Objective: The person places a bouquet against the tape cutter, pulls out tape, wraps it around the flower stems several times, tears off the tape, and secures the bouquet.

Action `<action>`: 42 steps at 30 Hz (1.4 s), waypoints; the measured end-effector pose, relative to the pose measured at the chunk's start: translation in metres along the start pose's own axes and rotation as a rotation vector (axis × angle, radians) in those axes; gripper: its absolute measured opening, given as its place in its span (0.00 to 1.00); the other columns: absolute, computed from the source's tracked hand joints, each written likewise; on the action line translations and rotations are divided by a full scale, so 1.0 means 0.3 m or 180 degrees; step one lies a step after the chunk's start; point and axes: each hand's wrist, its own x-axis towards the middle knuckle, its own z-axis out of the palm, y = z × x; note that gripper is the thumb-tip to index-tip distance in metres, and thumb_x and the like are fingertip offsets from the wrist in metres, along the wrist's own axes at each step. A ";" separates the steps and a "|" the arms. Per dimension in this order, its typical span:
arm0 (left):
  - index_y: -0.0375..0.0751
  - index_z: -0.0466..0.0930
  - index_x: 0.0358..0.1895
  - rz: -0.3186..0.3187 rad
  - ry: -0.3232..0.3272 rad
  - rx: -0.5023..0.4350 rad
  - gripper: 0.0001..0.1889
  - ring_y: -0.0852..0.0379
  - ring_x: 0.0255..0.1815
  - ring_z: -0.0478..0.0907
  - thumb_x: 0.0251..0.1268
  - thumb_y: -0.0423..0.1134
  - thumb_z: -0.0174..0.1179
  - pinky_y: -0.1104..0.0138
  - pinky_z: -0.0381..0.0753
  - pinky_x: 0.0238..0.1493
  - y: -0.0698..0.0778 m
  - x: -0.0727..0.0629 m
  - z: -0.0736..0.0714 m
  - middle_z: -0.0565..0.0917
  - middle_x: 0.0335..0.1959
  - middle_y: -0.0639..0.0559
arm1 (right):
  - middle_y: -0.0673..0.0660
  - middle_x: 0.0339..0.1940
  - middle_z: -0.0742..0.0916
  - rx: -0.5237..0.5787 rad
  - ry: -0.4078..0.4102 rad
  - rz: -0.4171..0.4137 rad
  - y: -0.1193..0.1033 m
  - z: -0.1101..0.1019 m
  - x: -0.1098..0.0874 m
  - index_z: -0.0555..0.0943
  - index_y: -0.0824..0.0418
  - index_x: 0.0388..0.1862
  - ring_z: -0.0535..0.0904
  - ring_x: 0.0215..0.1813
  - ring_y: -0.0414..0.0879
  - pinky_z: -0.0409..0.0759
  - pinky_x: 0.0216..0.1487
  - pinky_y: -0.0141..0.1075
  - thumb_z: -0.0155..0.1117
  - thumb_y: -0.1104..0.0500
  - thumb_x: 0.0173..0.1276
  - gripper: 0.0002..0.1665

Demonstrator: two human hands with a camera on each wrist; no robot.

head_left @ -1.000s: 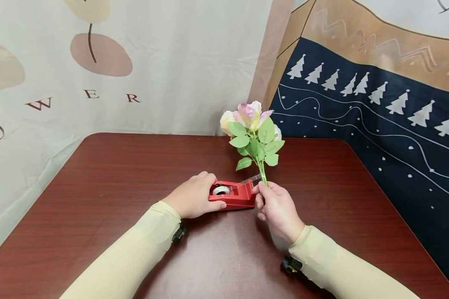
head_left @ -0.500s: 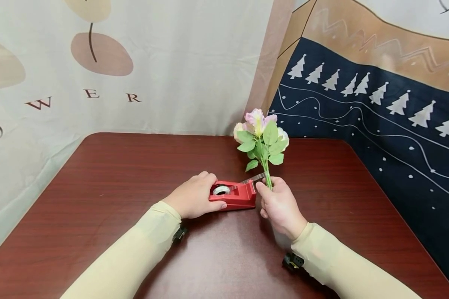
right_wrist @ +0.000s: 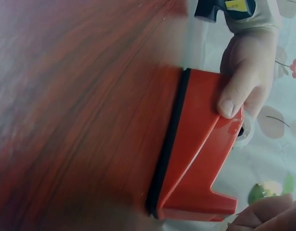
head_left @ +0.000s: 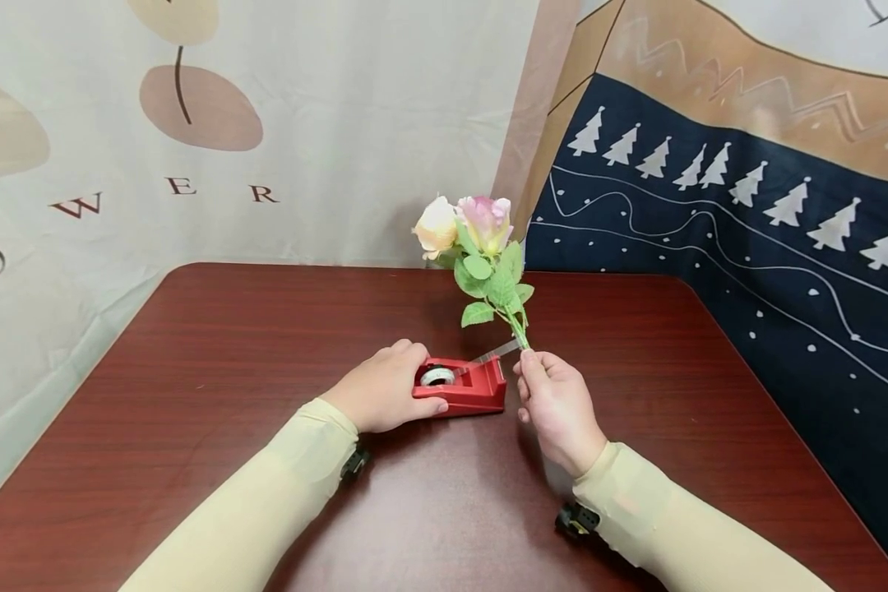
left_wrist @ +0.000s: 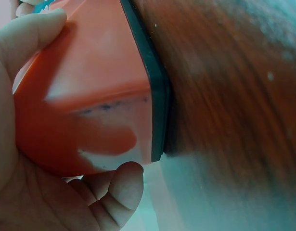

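In the head view, my left hand grips the rear of a red tape dispenser that stands on the table. Thumb on one side and fingers over the other, it also shows in the left wrist view round the red body. A strip of clear tape runs from the roll past the cutter to the green stems. My right hand pinches the lower stems of a bunch of flowers, just right of the dispenser. The bunch leans left, a cream bloom beside a pink one.
The dark red-brown table reaches back to a pale printed curtain. At the right hangs a navy cloth with white trees. Wrist cameras sit under both cuffs.
The flowers swung right and down, then back left; they now lean left, with the blooms turned. My right hand moved slightly right. The left hand and dispenser stay put.
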 end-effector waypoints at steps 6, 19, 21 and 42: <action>0.47 0.77 0.50 0.0004 0.0004 0.0004 0.27 0.56 0.40 0.75 0.58 0.61 0.72 0.61 0.78 0.46 0.001 0.004 0.001 0.77 0.41 0.54 | 0.48 0.13 0.71 0.0272 -0.0101 0.0050 -0.008 -0.001 -0.007 0.73 0.61 0.36 0.64 0.16 0.41 0.66 0.22 0.32 0.46 0.53 0.87 0.19; 0.47 0.76 0.49 -0.0011 -0.0006 0.0003 0.27 0.56 0.40 0.75 0.58 0.61 0.72 0.61 0.78 0.46 0.001 0.003 0.001 0.76 0.41 0.54 | 0.49 0.16 0.75 0.0112 -0.0281 -0.0029 -0.005 -0.010 -0.006 0.70 0.67 0.50 0.69 0.17 0.41 0.76 0.23 0.33 0.42 0.56 0.88 0.14; 0.47 0.76 0.49 -0.0034 -0.0008 0.0004 0.27 0.56 0.40 0.75 0.58 0.61 0.72 0.62 0.77 0.46 0.000 0.002 0.002 0.76 0.41 0.54 | 0.50 0.18 0.77 0.0033 -0.0250 -0.0099 -0.008 -0.010 -0.008 0.70 0.67 0.47 0.70 0.19 0.41 0.76 0.24 0.33 0.43 0.57 0.87 0.14; 0.48 0.76 0.48 -0.0045 0.0000 -0.0004 0.26 0.57 0.39 0.74 0.58 0.61 0.72 0.62 0.77 0.44 -0.003 0.001 0.006 0.76 0.41 0.54 | 0.44 0.14 0.61 0.0380 -0.0625 0.0362 -0.027 -0.016 0.000 0.66 0.60 0.46 0.51 0.18 0.37 0.51 0.22 0.28 0.44 0.55 0.88 0.10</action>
